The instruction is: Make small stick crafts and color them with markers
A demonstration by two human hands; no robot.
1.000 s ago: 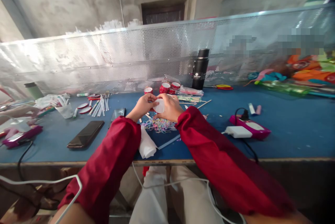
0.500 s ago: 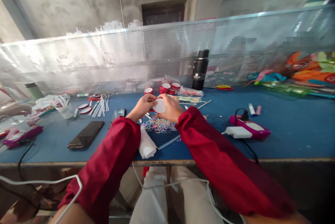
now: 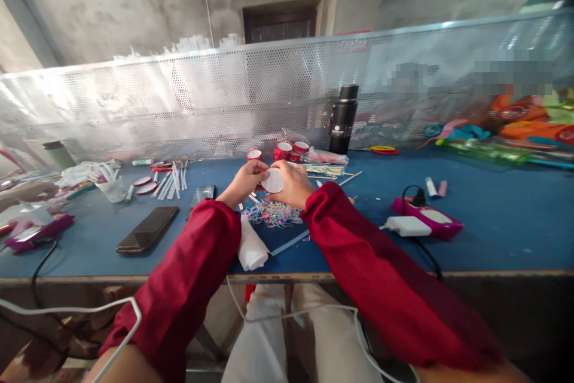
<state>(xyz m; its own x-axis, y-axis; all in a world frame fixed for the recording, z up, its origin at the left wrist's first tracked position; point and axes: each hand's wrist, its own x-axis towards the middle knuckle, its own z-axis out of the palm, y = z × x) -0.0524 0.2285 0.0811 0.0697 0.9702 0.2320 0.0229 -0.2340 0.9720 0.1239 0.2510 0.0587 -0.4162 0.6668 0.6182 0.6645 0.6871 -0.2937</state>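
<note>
A round white piece (image 3: 272, 181) is pinched at its left edge by the left hand (image 3: 247, 183) and gripped at its right by the right hand (image 3: 290, 184), above the worktop (image 3: 493, 221). Work on it seems under way; how much is left cannot be told. Around are seen, left to right, a cup of white sticks (image 3: 112, 193), a phone (image 3: 147, 230), a white roll (image 3: 252, 245), tangled strings (image 3: 274, 214) crowding the space below the hands, red containers (image 3: 282, 152) and a black bottle (image 3: 344, 123).

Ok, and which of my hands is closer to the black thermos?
Right. Your right hand is in front of the thermos, a bit to its left; your left hand is farther off on that same side.
</note>
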